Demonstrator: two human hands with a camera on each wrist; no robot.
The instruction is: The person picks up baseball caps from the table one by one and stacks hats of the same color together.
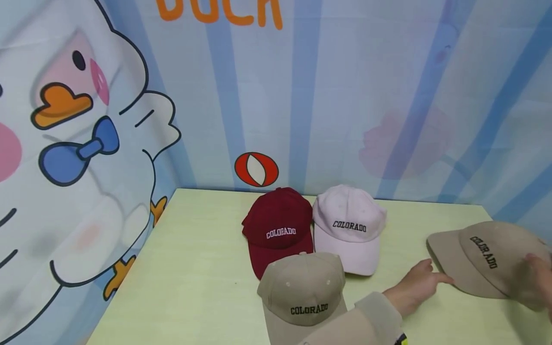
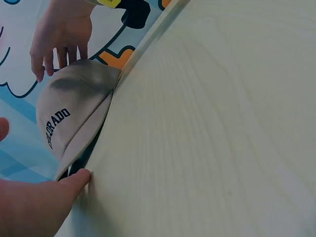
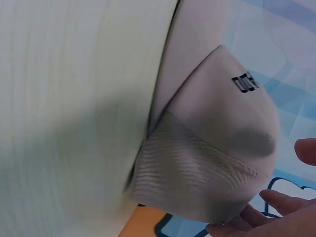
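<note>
A khaki baseball cap [image 1: 496,258] lettered COLORADO lies on the right part of the table, its brim pointing left. My left hand [image 1: 414,290] reaches in from the brim side. Its thumb [image 2: 79,180] is at the brim edge, apart from the fingers; in the head view the thumb tip meets the brim. At the back of the crown is my right hand [image 1: 541,282], partly cut off by the frame edge. In the right wrist view its fingers [image 3: 247,217] touch the lower crown, while the thumb [image 3: 307,150] stands away from the fabric.
A dark red cap [image 1: 280,225] and a pale pink cap [image 1: 349,218] sit side by side at the back of the pale wooden table [image 1: 194,287]. Another khaki cap [image 1: 302,287] lies before them, its brim partly behind my left sleeve [image 1: 362,321]. A printed cloth [image 1: 267,96] hangs behind.
</note>
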